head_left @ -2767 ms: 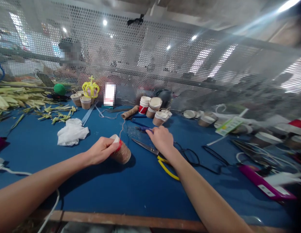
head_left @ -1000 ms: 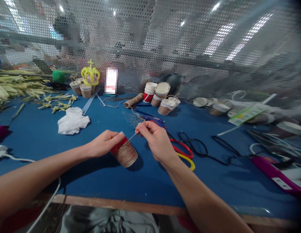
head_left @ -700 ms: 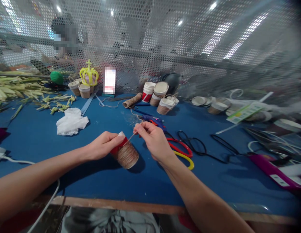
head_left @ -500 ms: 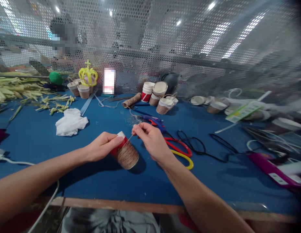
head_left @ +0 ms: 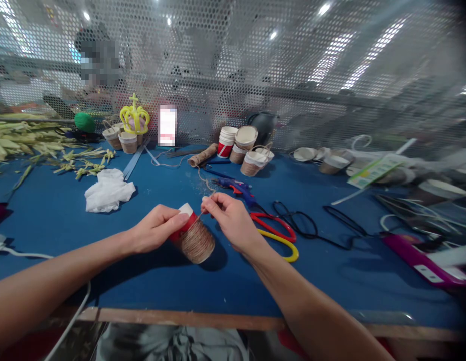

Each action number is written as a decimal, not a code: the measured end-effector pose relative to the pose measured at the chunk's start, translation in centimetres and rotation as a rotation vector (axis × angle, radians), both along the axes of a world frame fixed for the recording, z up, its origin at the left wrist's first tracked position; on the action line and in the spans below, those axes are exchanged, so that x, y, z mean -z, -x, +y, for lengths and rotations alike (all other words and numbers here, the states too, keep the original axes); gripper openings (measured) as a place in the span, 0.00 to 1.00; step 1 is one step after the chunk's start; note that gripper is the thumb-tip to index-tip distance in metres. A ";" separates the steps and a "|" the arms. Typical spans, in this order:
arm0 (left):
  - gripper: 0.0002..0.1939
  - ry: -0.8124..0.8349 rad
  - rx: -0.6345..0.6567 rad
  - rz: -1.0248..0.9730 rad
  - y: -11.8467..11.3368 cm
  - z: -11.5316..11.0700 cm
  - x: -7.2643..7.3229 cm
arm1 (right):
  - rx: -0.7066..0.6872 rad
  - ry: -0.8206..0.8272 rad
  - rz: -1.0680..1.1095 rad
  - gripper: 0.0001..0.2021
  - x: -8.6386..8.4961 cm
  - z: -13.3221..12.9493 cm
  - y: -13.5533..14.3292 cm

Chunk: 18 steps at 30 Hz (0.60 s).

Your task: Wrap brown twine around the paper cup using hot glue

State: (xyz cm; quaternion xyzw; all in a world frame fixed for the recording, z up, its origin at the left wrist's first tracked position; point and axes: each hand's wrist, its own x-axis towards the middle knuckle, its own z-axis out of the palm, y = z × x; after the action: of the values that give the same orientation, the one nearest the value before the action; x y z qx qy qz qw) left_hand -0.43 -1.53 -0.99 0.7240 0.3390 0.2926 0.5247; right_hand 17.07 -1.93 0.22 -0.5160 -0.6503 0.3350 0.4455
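A red and white paper cup [head_left: 198,241], its lower part wrapped in brown twine, is tilted above the blue table. My left hand [head_left: 159,228] grips its upper end, thumb on top. Just right of the cup, my right hand [head_left: 228,215] pinches a strand of twine [head_left: 199,216] that runs to the wrapped part. Behind the hands, twine trails back to a brown roll [head_left: 202,156] lying on the table.
Behind my right hand lies a blue glue gun [head_left: 236,188], with red-and-yellow-handled scissors [head_left: 280,228] beside it. Wrapped cups [head_left: 254,163] stand near the mesh. White cloth [head_left: 109,190] lies left; a purple power strip [head_left: 417,260] is right.
My right hand has shifted slightly left, closer to the cup, with the twine still pinched. The left hand and cup have hardly moved.
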 end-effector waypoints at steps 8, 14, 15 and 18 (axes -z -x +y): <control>0.21 0.012 -0.042 0.027 -0.2 0.2 0.0 | 0.024 -0.020 0.000 0.12 -0.2 -0.1 -0.3; 0.22 -0.007 -0.005 0.009 -0.1 0.2 0.0 | 0.002 0.004 -0.012 0.12 -0.1 0.0 -0.2; 0.22 -0.011 -0.002 0.007 0.0 0.1 0.0 | -0.003 0.009 -0.021 0.12 -0.1 0.0 -0.1; 0.22 -0.020 0.014 -0.001 0.0 0.0 -0.1 | -0.018 0.023 -0.044 0.12 -0.1 0.0 0.0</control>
State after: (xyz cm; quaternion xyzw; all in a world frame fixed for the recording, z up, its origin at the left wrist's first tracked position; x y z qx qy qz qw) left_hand -0.44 -1.54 -0.87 0.7316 0.3305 0.2926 0.5196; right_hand 17.06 -1.94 0.28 -0.5227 -0.6605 0.3351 0.4222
